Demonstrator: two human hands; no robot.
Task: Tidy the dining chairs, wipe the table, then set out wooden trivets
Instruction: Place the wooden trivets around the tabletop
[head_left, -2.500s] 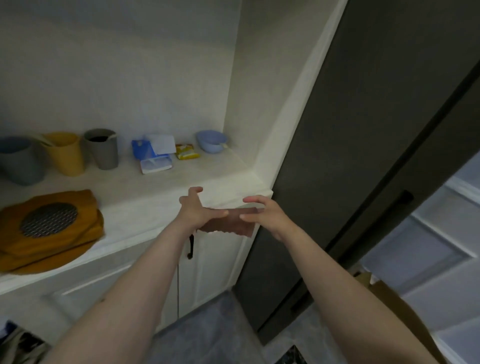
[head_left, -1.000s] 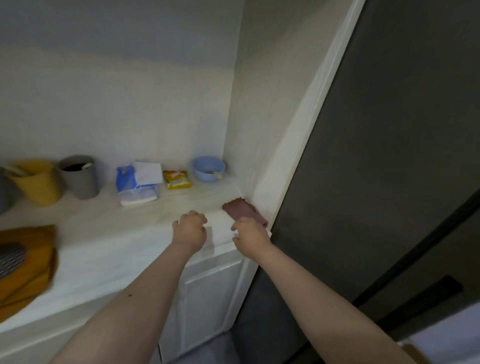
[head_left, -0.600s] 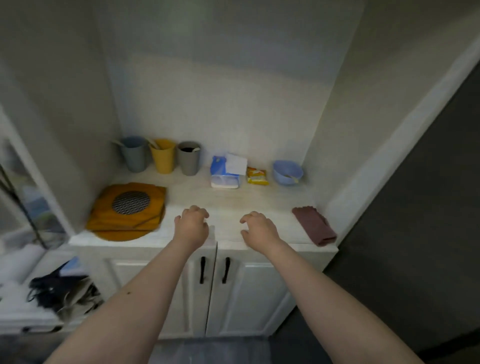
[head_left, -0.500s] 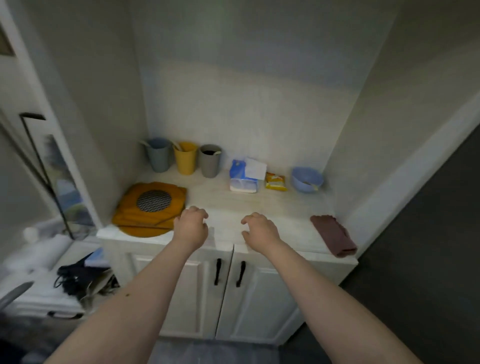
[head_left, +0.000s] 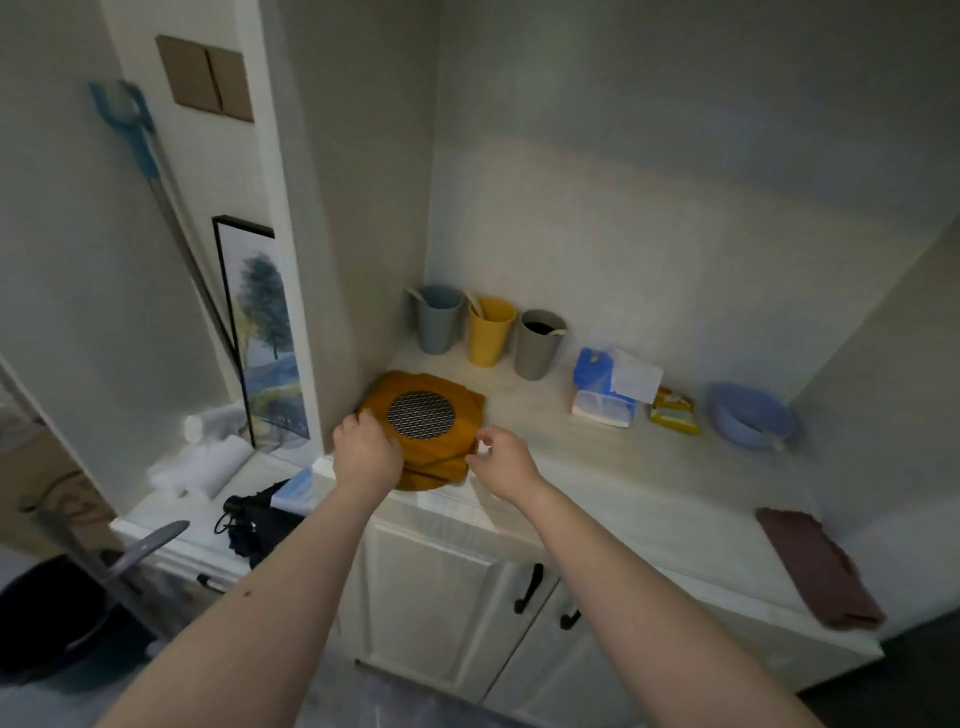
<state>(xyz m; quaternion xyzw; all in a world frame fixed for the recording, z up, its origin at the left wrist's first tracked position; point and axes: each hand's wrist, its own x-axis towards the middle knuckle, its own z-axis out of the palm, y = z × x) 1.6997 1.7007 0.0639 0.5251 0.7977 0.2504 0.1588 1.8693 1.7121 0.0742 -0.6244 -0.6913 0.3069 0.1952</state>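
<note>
Flanking the trivet stack (head_left: 423, 415), left grip (head_left: 366, 454) and right grip (head_left: 501, 462).

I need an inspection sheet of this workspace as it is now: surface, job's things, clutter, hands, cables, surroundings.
Surface: pale countertop over white cabinet doors.
Job's things: stack of wooden trivets with a round mesh mat on top; folded brown cloth at the right end.
Clutter: three cups, tissue pack, yellow packet, blue bowl.
Hands: left hand curled on the stack's left edge; right hand at its right edge, grip unclear.
Cables: nothing seen.
Surroundings: framed picture, mop handle.
</note>
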